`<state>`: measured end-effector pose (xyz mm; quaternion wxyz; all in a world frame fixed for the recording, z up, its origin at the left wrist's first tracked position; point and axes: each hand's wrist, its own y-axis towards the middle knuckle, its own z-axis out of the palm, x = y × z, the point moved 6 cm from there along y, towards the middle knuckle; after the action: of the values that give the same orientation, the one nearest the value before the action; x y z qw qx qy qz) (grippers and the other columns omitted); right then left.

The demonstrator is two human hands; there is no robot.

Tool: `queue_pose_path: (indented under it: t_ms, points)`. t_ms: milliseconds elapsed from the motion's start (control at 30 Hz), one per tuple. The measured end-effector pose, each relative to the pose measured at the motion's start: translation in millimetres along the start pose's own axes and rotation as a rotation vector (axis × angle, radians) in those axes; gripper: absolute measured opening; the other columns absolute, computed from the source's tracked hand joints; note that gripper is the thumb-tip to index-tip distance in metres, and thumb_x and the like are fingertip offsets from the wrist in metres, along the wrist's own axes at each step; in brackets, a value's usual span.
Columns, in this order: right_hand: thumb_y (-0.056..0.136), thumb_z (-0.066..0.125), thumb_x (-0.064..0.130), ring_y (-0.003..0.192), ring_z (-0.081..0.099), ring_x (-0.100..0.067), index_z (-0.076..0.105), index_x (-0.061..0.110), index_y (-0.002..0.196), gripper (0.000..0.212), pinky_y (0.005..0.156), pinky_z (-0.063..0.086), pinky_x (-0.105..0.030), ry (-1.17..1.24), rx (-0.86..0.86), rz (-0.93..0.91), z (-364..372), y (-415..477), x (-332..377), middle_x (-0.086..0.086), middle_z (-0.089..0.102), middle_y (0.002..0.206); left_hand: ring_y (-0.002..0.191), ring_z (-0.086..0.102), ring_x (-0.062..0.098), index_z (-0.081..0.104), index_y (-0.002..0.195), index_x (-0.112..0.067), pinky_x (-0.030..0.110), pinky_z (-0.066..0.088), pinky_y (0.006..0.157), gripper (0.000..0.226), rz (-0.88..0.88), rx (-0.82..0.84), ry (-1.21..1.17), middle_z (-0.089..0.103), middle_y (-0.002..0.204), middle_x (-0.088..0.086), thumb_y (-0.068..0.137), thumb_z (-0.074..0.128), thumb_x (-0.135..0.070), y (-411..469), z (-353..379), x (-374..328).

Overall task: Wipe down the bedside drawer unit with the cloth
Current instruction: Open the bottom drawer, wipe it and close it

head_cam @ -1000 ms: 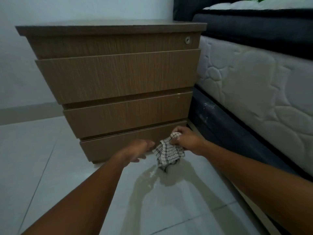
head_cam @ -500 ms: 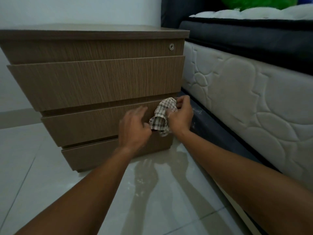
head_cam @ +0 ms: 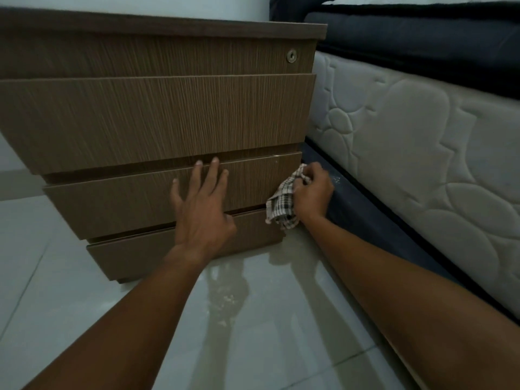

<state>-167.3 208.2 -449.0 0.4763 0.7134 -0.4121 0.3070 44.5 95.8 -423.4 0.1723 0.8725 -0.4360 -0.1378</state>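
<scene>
Filling the upper left and centre of the frame: a brown wood-grain bedside drawer unit [head_cam: 157,122], four stacked drawer fronts under an overhanging top, a small round lock [head_cam: 291,55] near the upper right corner of the top front. Flat against the third drawer front, centre frame: left hand [head_cam: 201,209], open, fingers spread and pointing up, fingertips reaching the gap below the second front. Just right of it, at the unit's right edge: right hand [head_cam: 312,192], closed around a bunched checked cloth [head_cam: 282,205] — white with dark lines, pressed to the right end of the third front and hanging down over the seam onto the bottom front. Upper right to right edge: a bed with a white quilted mattress [head_cam: 416,153], a dark layer above it and a dark base [head_cam: 365,218] below, just beside the unit. Lower frame: pale glossy floor tiles [head_cam: 267,333] — faint reflections of both forearms on them.
</scene>
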Motion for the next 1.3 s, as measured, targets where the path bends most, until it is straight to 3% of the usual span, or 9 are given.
queue_pose_path:
  t_ms: [200,400,533,667,800,900,1033,1133,1300]
  points:
    - [0.086,0.064,0.0,0.083,0.059,-0.012,0.06,0.021,0.082,0.022,0.068,0.049,-0.023,-0.074,0.385,-0.077,32,-42,0,0.0,0.06,0.095,0.153,-0.008,0.026,0.018,0.157,-0.019,0.062,0.001,0.119,0.088,0.005,0.021,-0.004,-0.003,0.167,0.003,0.082,0.062,-0.033,-1,1,-4]
    - [0.084,0.07,0.002,0.081,0.064,-0.009,0.065,0.018,0.083,0.017,0.073,0.056,-0.025,0.075,0.455,-0.024,30,-60,23,0.005,0.066,0.085,0.153,-0.007,0.026,0.015,0.157,-0.023,0.058,-0.005,0.117,0.088,0.017,0.03,-0.094,0.001,0.167,0.003,0.079,0.055,-0.032,-13,-7,-1]
    - [0.084,0.071,0.001,0.088,0.069,-0.02,0.067,0.007,0.092,0.01,0.078,0.059,-0.032,0.247,0.581,0.01,-6,-52,47,-0.009,0.07,0.095,0.147,0.031,0.02,0.029,0.154,-0.026,0.046,0.025,0.118,0.059,-0.034,0.151,-0.675,0.033,0.16,0.001,0.098,0.043,-0.037,-25,-16,-2]
    - [0.085,0.069,-0.003,0.091,0.07,-0.025,0.065,0.004,0.099,0.016,0.082,0.06,-0.041,0.451,0.691,0.08,-42,-35,99,-0.015,0.07,0.099,0.122,0.06,0.016,0.034,0.152,-0.024,0.036,0.052,0.098,0.083,-0.191,0.403,-1.213,0.057,0.141,0.005,0.081,0.078,-0.03,-26,-39,-28]
    - [0.083,0.073,0.001,0.103,0.068,-0.029,0.061,0.018,0.117,0.04,0.086,0.06,-0.042,0.426,0.732,0.043,-74,-9,159,-0.014,0.065,0.111,0.09,0.075,0.018,0.066,0.122,-0.009,0.031,0.061,0.077,0.037,-0.276,0.385,-1.458,0.076,0.107,0.011,0.086,0.071,-0.006,5,-89,-60]
    - [0.083,0.078,0.018,0.098,0.067,-0.023,0.056,0.031,0.125,0.05,0.081,0.061,-0.038,0.316,0.635,-0.002,-104,18,196,-0.009,0.062,0.114,0.092,0.074,0.023,0.071,0.112,-0.003,0.038,0.059,0.087,0.024,-0.278,0.303,-1.473,0.077,0.101,0.012,0.088,0.066,-0.001,35,-130,-71]
    - [0.08,0.075,0.046,0.106,0.067,-0.027,0.052,0.035,0.135,0.061,0.081,0.057,-0.04,0.499,0.86,0.219,-120,29,212,-0.006,0.068,0.122,0.099,0.072,0.028,0.072,0.109,-0.007,0.042,0.058,0.089,0.022,-0.282,0.19,-1.493,0.077,0.103,0.013,0.09,0.063,-0.001,63,-187,-80]
    - [0.087,0.074,0.019,0.103,0.071,-0.03,0.06,0.02,0.13,0.046,0.081,0.059,-0.043,0.642,0.847,0.146,-128,37,229,-0.011,0.072,0.116,0.096,0.073,0.02,0.07,0.118,-0.01,0.038,0.059,0.09,0.033,-0.24,0.059,-1.311,0.077,0.102,0.003,0.086,0.071,-0.006,84,-217,-78]
    - [0.08,0.075,0.0,0.085,0.072,-0.02,0.072,0.018,0.101,0.028,0.078,0.062,-0.039,0.446,0.387,0.033,-140,83,262,-0.007,0.076,0.096,0.104,0.068,0.017,0.058,0.135,-0.022,0.04,0.056,0.092,0.051,-0.137,-0.187,-0.766,0.069,0.124,-0.001,0.087,0.071,-0.032,102,-247,-59]
